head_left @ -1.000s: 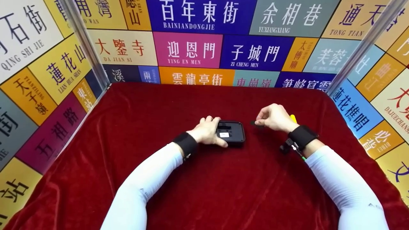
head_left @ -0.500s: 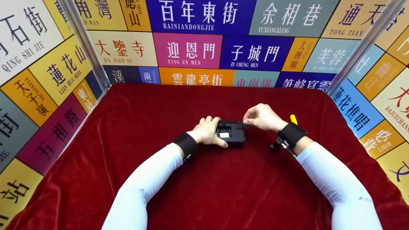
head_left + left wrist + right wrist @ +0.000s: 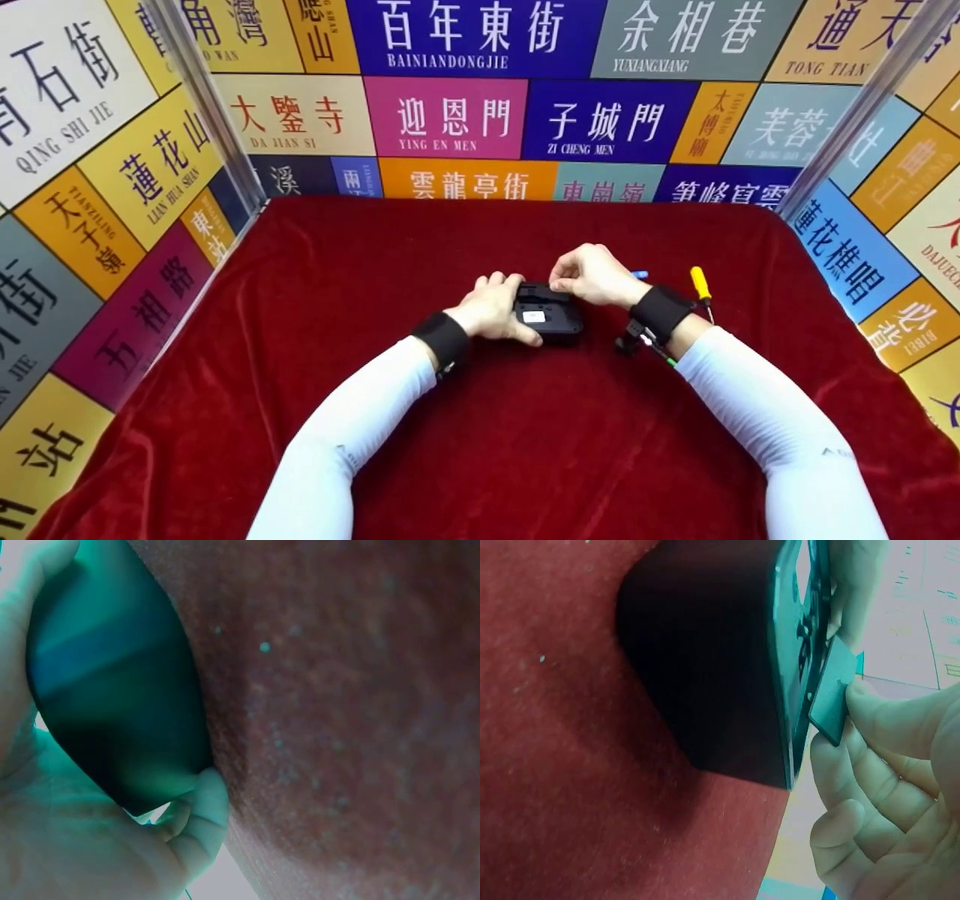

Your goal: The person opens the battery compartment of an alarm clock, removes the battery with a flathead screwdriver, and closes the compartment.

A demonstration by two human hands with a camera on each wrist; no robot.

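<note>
A black box-shaped device (image 3: 559, 325) with rounded corners lies on the red cloth, its back face up with a white label and a recess. My left hand (image 3: 491, 306) grips its left side, thumb at the near edge and fingers at the far edge. In the left wrist view the dark, smooth side of the device (image 3: 120, 690) sits between thumb and fingers. My right hand (image 3: 596, 276) pinches a small flat black battery cover (image 3: 831, 694) between thumb and fingers. The cover is tilted at the back face, over the recess near the far edge.
A yellow-handled screwdriver (image 3: 700, 283) lies right of my right wrist. Part of a blue object (image 3: 639, 274) shows behind that hand. Red cloth (image 3: 480, 420) covers the table, and panels with street names (image 3: 450, 116) stand around its back and sides.
My right hand has moved left with the battery cover, from beside the device to over its recess. The screwdriver and blue object have come into fuller view. My left hand keeps its grip.
</note>
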